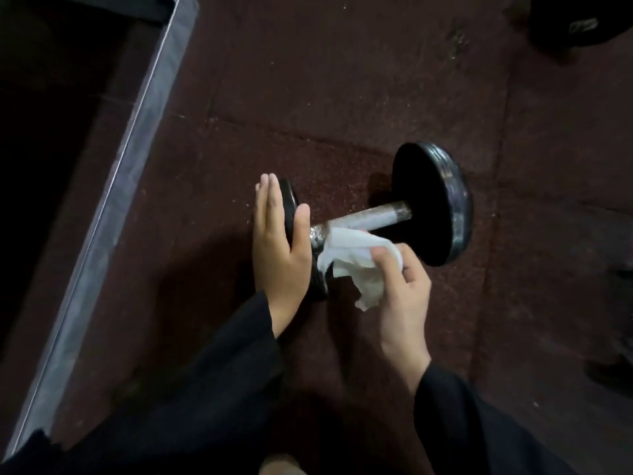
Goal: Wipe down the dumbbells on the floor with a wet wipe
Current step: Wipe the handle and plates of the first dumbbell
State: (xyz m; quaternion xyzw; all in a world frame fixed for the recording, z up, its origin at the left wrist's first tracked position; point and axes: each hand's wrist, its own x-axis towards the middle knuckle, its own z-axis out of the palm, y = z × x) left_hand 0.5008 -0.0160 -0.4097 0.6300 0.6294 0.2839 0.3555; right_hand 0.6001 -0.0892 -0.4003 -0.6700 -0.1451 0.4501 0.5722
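Head view: flat left hand [278,241] braces round dumbbell [432,204]; right hand [404,286] pinches crumpled wipe [352,258] on its steel bar.

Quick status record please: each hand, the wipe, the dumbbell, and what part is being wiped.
left hand: flat, fingers straight, pressed on the near plate
right hand: pinches the wipe
wipe: white, crumpled, on the handle by the near plate
dumbbell: on the floor, far plate unwiped by the look of it

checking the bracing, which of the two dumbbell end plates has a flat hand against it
The near end plate, on the left of the picture: the left hand lies flat against its outer face. The far end plate is untouched; the right hand holds the wipe.
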